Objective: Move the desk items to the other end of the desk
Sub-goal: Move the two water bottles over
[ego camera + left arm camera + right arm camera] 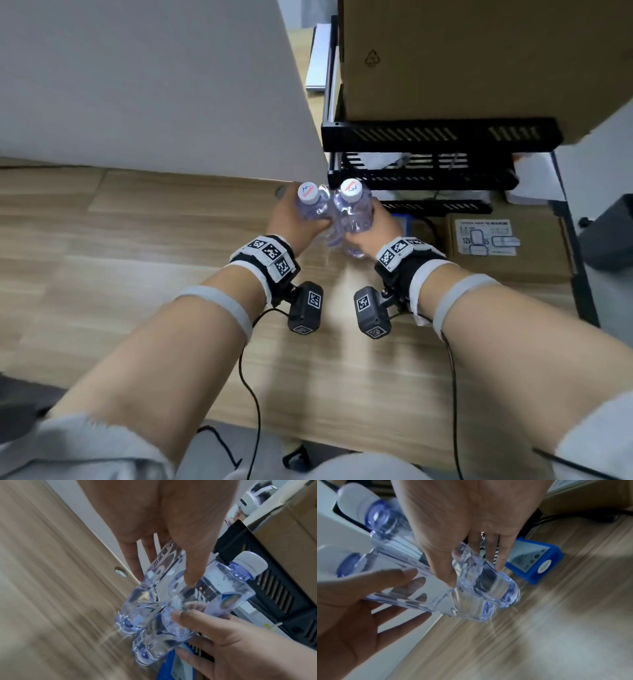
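Across the whole lower field spreads the pale wood-grain tabletop (137,240), with a grey-white partition panel (137,75) rising at ten o'clock. At one o'clock a big brown cardboard box (479,58) sits on top of a black slotted metal rack (442,133) with several tiers. A flat cardboard carton (534,260) with a printed label lies at three o'clock, beside the rack's foot. Just in front of the rack, a small blue box (537,559) rests on the wood.

Near the middle, at twelve o'clock from the wrists, stand two clear plastic water bottles side by side, touching. Both have ribbed bluish-tinted walls, water inside and white caps printed with a red and blue logo. Whether their bases touch the wood I cannot tell.

The left hand (294,219) wraps around the left bottle (313,209), thumb across its near side and fingers behind. The right hand (376,226) grasps the right bottle (354,209) the same way, thumb in front, fingers curled around the far wall.
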